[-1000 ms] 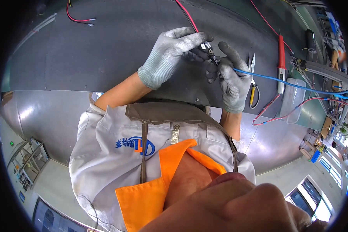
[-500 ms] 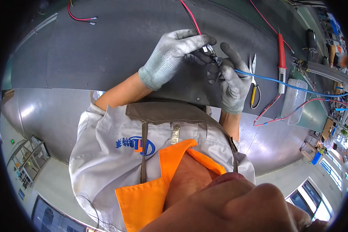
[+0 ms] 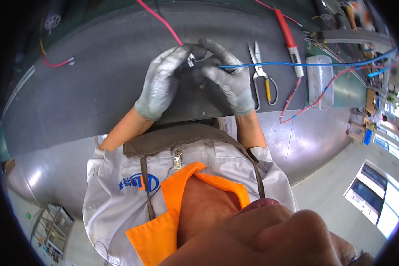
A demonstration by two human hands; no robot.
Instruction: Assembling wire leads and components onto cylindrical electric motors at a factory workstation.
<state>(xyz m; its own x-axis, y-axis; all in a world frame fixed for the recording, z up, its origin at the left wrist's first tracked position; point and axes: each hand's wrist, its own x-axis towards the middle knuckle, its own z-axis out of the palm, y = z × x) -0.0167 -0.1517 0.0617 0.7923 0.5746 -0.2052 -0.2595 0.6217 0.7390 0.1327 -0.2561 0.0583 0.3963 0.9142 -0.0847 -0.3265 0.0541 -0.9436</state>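
My left hand [image 3: 162, 82], in a grey-coated glove, is closed on a red wire [image 3: 166, 25] with a dark wire beside it. At its fingertips shows a small pale and silvery wire-end piece [image 3: 191, 60]. My gloved right hand [image 3: 232, 84] is beside it, fingers bent and pinched round the end of a blue cord [image 3: 270, 64], which runs off to the right. What lies between the two hands is mostly hidden by dark fingertips. Nearest the right hand, on the dark table [image 3: 97, 97], lie scissors [image 3: 260, 73] with one yellow handle.
Right of the scissors lie a red-and-grey pen-shaped tool [image 3: 289, 44] with a red cable [image 3: 292, 99] and a clear plastic box [image 3: 320, 82]. Another red wire [image 3: 56, 65] lies at the far left. The table's front edge [image 3: 75, 138] runs before my body.
The view has shifted, so the table's things appear further left. My left hand has turned more upright. The dark piece seen between my fingers before is now mostly covered.
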